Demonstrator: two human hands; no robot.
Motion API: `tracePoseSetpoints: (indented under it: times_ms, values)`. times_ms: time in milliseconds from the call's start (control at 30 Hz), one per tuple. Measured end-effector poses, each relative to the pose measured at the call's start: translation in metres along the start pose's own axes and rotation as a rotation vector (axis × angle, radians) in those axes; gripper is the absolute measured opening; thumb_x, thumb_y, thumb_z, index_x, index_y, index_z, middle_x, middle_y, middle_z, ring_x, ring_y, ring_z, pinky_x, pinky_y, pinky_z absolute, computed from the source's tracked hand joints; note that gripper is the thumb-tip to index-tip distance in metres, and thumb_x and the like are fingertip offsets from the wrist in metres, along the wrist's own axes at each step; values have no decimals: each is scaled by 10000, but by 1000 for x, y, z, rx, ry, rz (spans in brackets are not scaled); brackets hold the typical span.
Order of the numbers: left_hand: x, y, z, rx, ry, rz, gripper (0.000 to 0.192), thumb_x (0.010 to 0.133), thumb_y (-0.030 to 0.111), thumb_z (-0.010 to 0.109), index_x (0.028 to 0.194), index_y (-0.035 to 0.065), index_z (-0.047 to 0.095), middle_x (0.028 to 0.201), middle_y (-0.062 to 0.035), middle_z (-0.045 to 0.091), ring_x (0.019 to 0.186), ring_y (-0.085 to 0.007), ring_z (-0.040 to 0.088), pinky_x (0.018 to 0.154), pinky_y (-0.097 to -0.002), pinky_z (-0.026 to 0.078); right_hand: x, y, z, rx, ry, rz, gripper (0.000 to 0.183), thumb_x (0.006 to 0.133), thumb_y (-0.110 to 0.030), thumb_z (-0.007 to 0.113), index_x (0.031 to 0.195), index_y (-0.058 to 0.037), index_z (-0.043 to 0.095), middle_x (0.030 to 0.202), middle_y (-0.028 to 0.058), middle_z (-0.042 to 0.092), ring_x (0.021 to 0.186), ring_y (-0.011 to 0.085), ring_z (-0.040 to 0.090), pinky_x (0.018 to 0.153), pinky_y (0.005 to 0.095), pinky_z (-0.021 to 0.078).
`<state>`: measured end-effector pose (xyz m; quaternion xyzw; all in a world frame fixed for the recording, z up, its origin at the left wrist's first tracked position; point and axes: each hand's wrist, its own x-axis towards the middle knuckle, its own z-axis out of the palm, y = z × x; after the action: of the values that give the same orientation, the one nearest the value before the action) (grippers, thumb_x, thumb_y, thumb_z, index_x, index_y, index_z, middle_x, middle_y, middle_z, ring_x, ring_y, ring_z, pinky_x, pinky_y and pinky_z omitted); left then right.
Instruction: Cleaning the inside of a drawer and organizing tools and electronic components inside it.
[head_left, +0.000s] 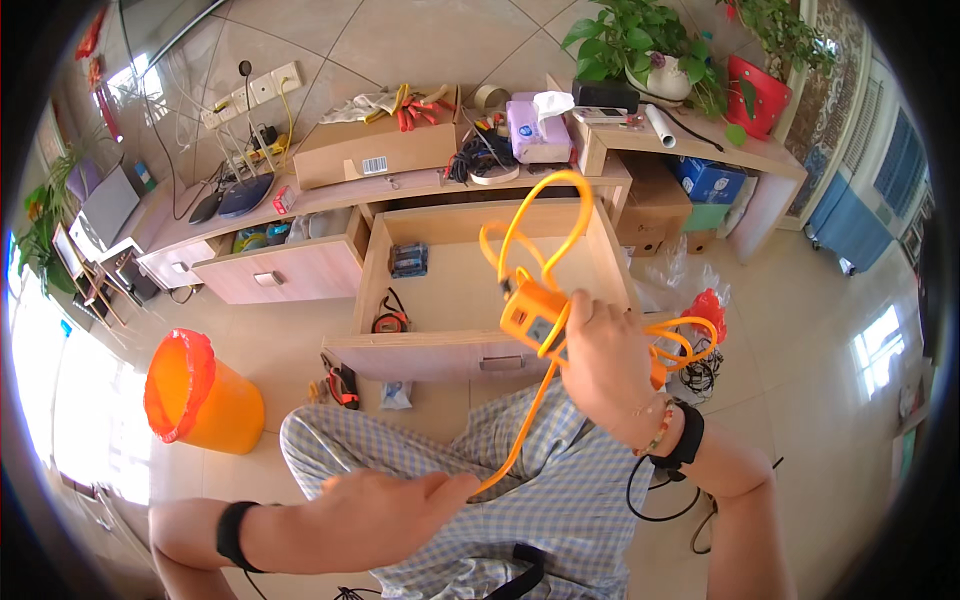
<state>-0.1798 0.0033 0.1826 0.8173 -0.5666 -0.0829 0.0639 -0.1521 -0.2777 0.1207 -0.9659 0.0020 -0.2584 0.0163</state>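
My right hand (609, 364) grips an orange power strip (525, 309), held over the front of an open drawer (457, 304). Loops of its orange cord (523, 427) stand up above the strip and stick out to the right of my hand. From the strip the cord runs down to my left hand (382, 514), which pinches it above my lap. Inside the drawer lie a shrink-wrapped pack of batteries (409, 260) and a tape measure (391, 322). The cord's end near my left hand is mostly hidden by the fingers.
An orange bin (232, 405) with a red liner stands at the left. Pliers (343, 384) and a small packet (396, 395) lie below the drawer front. Another open drawer (281, 270) juts out left. Black cables (697, 371) lie right; a cardboard box (382, 154) sits on the cabinet.
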Motion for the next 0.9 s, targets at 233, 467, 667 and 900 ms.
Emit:
tracePoseSetpoints:
  times_ms: [233,467,667,900]
  values:
    - [44,-42,-105,348,305,137,152,816,109,705,962,80,674,913,-36,702,648,-184,632,533,-296,500,-15,-28,-20,33,-135,-590,214,749,-109,621,922,-6,550,709,48,557,668,205,570,650,346,452]
    - [71,-124,-89,-419,66,26,170,912,95,671,1071,75,726,867,-38,706,709,-114,652,578,-250,472,-12,-23,-43,817,-302,-788,493,742,-207,746,1156,-22,555,877,89,608,792,285,604,722,389,483]
    - [54,-104,-9,-1086,-189,-328,241,1002,168,590,1158,16,695,742,53,561,608,-26,451,528,-200,372,-27,-14,-50,1286,-319,-324,488,664,-233,839,1053,-52,607,905,110,677,742,304,656,682,340,531]
    - [50,-48,55,-1207,169,-505,331,987,184,595,1275,22,586,782,46,558,601,-34,470,527,-214,389,-18,-15,-31,1148,-315,15,355,657,-170,815,914,-19,621,757,124,669,678,317,660,629,337,534]
